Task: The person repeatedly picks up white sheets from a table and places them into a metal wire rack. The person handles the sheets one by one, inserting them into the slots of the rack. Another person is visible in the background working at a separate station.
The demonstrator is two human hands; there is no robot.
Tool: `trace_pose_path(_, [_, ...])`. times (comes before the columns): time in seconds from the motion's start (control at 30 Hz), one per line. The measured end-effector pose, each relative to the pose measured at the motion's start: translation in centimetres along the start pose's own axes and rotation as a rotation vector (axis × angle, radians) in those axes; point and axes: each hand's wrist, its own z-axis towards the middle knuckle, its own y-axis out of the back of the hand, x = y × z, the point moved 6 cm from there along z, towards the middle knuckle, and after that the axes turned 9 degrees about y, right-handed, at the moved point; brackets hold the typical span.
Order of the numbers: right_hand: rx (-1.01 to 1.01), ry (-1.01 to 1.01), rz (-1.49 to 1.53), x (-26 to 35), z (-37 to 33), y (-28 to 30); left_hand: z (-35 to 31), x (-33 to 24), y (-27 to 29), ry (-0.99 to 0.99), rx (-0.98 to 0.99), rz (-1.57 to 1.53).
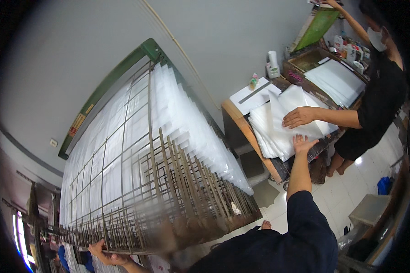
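Note:
A tall drying rack [151,104] with a green frame and rusty wire shelves fills the left half of the view. Thin translucent plastic sheets [182,113] lie on its upper shelves. At the rack's lower edge, my left hand [107,255] has its fingers wrapped round a wire shelf. My right hand [304,144] reaches out to a pile of similar sheets [265,132] on a wooden table. Its fingers are stretched out at the near edge of a sheet, thumb apart. Just beyond, a co-worker's hand [298,117] lies flat on that sheet.
The co-worker [381,95] stands at the right, another hand raised to a tilted green screen frame [318,28]. More sheets [336,82] lie beneath it. Bottles [351,52] and a white container [272,66] stand along the wall. A clear plastic bin [370,209] is at lower right.

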Motion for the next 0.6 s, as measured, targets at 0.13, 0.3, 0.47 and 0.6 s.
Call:
trace_pose_path(0.13, [0.011, 0.055, -0.238, -1.2, 10.1, 4.5, 0.7, -0.5, -0.6, 0.045, -0.034, -0.075])
trace_pose_path(0.3, [-0.357, 0.360, -0.576, -1.2, 9.1, 4.6, 0.9, -1.5, 0.0, 0.016, -0.060, -0.075])
trace_pose_path(0.47, [-0.104, 0.909, -0.930, 5.5, 6.1, -5.2, 0.8, -1.3, -0.3, 0.000, -0.091, -0.135])
trace_pose_path(0.6, [0.262, 1.541, -1.032, 10.8, -3.5, -20.8, 1.2, -2.2, 0.5, -0.024, -0.060, -0.106])
